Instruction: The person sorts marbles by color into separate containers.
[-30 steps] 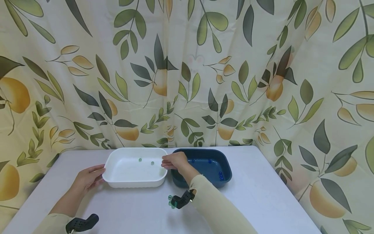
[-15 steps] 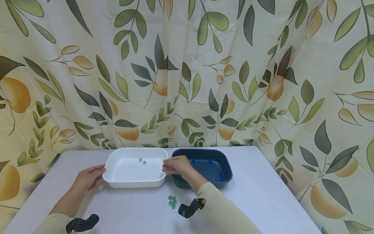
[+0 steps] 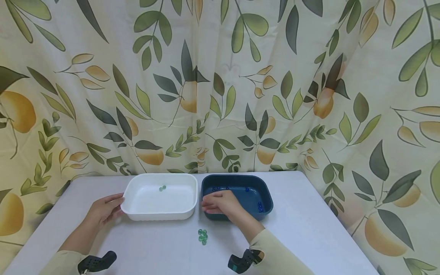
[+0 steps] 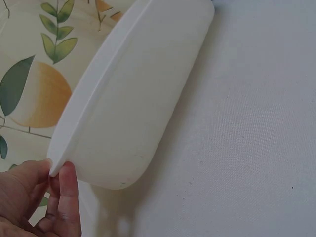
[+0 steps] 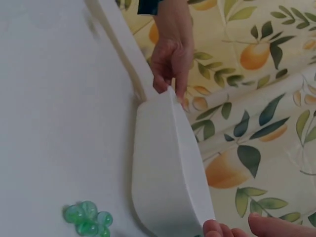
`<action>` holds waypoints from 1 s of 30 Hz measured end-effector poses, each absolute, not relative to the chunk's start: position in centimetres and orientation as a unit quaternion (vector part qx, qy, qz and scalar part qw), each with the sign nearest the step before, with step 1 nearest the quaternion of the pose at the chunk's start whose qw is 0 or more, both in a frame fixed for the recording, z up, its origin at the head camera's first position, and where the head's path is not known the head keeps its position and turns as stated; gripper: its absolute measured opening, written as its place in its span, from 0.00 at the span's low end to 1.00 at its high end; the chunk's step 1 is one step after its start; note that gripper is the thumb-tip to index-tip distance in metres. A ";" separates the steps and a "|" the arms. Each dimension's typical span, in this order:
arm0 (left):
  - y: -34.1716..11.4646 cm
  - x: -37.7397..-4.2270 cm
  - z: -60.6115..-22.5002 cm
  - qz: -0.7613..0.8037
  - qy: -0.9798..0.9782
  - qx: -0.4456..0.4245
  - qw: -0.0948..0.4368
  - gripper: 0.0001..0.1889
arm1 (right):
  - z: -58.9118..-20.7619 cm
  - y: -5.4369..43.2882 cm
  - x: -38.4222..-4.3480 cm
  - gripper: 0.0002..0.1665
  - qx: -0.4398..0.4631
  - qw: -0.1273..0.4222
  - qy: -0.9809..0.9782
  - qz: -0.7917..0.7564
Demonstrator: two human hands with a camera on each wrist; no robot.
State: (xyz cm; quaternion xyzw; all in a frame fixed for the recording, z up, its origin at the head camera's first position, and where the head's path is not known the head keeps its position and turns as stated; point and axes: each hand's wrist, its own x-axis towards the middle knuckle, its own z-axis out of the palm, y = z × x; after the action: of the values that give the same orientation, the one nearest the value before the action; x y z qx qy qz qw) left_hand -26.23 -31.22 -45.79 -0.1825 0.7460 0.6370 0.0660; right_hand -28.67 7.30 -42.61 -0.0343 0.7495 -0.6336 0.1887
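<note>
My left hand (image 3: 103,211) pinches the left rim of a white plastic basin (image 3: 158,215), thumb above and fingers below, as the left wrist view shows. Two green glass marbles (image 3: 162,188) lie together on that basin's floor. Over the near left corner of a dark blue basin (image 3: 266,191) hovers my right hand (image 3: 223,202), with no object visible in it. In the right wrist view its fingertips (image 5: 213,228) and thumb are apart. Several blue marbles (image 3: 260,207) rest inside the blue basin; the right hand hides part of its left side.
A small cluster of green marbles (image 3: 203,236) sits on the white table (image 3: 154,248) in front of the two basins. The basins stand side by side with a narrow gap. Behind the table hangs a leaf-and-fruit patterned curtain (image 3: 220,95).
My right hand has moved right, from the white basin's right rim to over the blue basin. One green marble has rolled left across the white basin to the other. My left hand stays put.
</note>
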 end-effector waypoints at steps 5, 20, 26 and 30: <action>-31.2 -26.1 -45.8 0.635 0.747 -0.186 0.068 0.32 | -42.7 8.7 -27.3 0.18 -0.042 0.185 0.753 -0.630; -31.2 -26.2 -45.9 0.625 0.754 -0.190 0.066 0.32 | -45.3 10.2 -24.3 0.18 -0.056 0.191 0.772 -0.604; -31.1 -26.2 -45.8 0.630 0.750 -0.192 0.066 0.32 | -47.0 10.2 -23.7 0.17 -0.052 0.195 0.773 -0.602; -31.1 -26.2 -45.9 0.632 0.748 -0.191 0.064 0.32 | -48.3 9.9 -23.7 0.17 -0.045 0.183 0.780 -0.596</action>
State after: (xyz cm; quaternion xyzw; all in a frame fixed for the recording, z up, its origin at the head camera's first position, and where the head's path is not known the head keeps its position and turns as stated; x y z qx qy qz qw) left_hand -26.19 -31.12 -45.89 -0.1915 0.7483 0.6319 0.0643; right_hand -23.70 9.88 -48.26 -0.0455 0.7805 -0.5962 0.1826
